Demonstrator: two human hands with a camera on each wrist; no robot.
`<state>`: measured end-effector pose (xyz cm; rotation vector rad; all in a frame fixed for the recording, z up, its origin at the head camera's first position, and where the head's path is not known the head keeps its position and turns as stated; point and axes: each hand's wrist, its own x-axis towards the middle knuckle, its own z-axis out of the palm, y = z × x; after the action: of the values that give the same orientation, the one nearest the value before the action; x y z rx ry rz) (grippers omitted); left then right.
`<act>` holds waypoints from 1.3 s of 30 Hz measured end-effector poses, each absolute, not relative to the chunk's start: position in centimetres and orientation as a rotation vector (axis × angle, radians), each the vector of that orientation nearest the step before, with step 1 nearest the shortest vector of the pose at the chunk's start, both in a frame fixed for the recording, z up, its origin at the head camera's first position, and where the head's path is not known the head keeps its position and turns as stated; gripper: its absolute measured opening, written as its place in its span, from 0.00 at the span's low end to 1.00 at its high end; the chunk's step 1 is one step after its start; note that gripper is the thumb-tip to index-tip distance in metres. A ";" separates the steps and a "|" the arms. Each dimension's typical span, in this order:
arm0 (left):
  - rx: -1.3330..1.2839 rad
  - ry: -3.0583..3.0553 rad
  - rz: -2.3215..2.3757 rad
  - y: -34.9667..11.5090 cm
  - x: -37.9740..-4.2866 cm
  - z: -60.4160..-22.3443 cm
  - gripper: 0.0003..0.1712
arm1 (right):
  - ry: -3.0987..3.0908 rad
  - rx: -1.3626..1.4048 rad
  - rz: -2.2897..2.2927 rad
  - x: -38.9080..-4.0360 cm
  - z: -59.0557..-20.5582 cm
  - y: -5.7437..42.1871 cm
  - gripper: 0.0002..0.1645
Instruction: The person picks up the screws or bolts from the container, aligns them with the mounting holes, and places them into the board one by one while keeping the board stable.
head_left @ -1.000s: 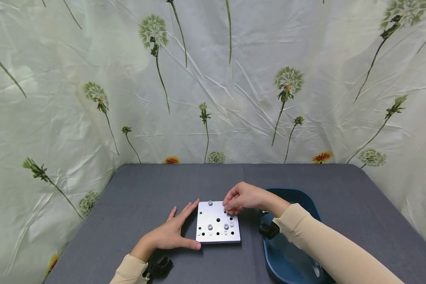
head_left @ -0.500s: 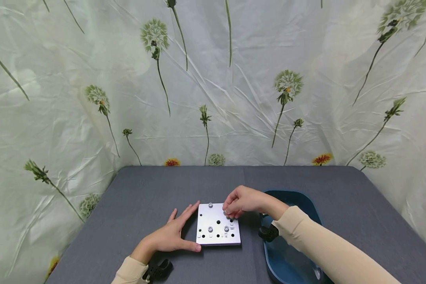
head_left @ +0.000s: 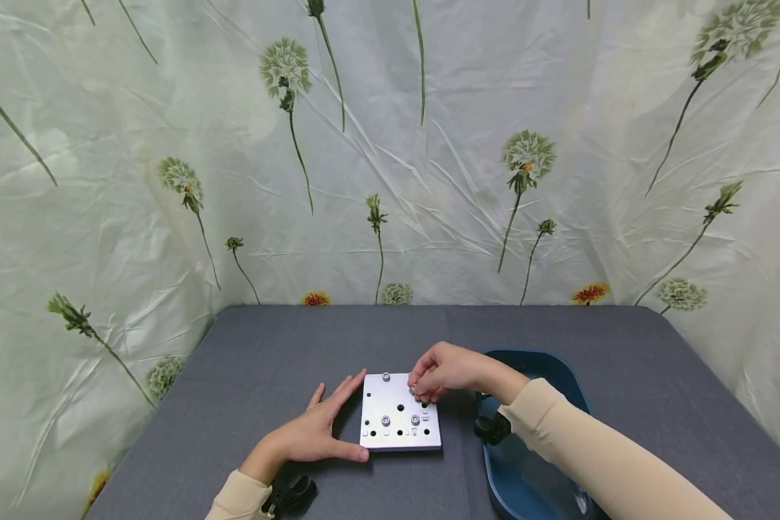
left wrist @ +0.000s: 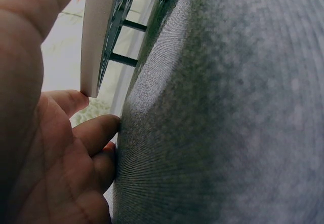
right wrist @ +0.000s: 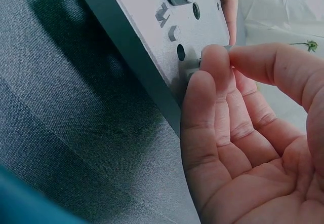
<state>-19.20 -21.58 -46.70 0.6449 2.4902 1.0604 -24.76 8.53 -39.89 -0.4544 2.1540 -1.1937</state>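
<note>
My left hand (head_left: pixel 312 437) is spread wide, thumb and a fingertip at the left edge of the plate (head_left: pixel 400 420), on the desk (head_left: pixel 286 375). A blue tub (head_left: pixel 526 469) sits to the right. Two near bolts (head_left: pixel 386 420) stand on the plate; past them, my right hand (head_left: pixel 447 367) pinches a mostly hidden bolt (head_left: pixel 412 388). One far bolt (head_left: pixel 386 377) stands farther left. Beyond is floral cloth (head_left: pixel 442 231).

Bright and even in the head view, nearly washed out on the metal plate (head_left: pixel 400 420), with glare on the curtain (head_left: pixel 442 217) behind it. Dimmer in the 2 wrist views: backlit from beyond the plate in the left; in the right, deeply shadowed on the cloth (right wrist: pixel 86 107) beside it, blurred on the blue tub (right wrist: pixel 30 203) farther off.
</note>
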 end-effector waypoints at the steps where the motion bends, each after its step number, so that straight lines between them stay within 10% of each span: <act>1: 0.643 2.491 1.060 -21.6 -19.2 -46.7 0.74 | 2.153 -0.456 -1.194 -24.8 -39.9 8.5 0.05; 39: 0.649 2.486 1.064 -21.5 -19.4 -47.0 0.74 | 2.150 -0.464 -1.185 -25.0 -39.9 8.7 0.05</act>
<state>-19.42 -21.54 -47.01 0.6492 2.4862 1.0639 -24.99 8.68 -39.88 -0.4640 2.1498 -1.1855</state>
